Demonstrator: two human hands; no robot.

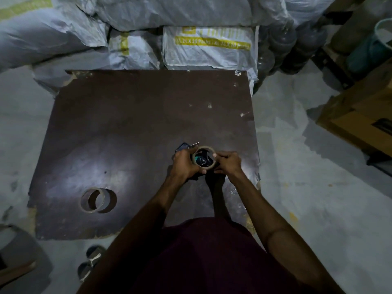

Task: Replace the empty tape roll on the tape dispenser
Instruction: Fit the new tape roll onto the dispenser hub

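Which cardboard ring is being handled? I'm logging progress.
The ring at the tape dispenser, gripped by left hand and right hand; the other ring lies untouched near the board's left corner.

One head-worn wide-angle camera looks steeply down from above at the board (135, 124) and the hands, fairly near.

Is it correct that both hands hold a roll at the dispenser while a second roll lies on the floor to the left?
Not quite. The head view shows the second roll lying on the brown board, not the floor. Both hands, left and right, do hold a roll at the dispenser.
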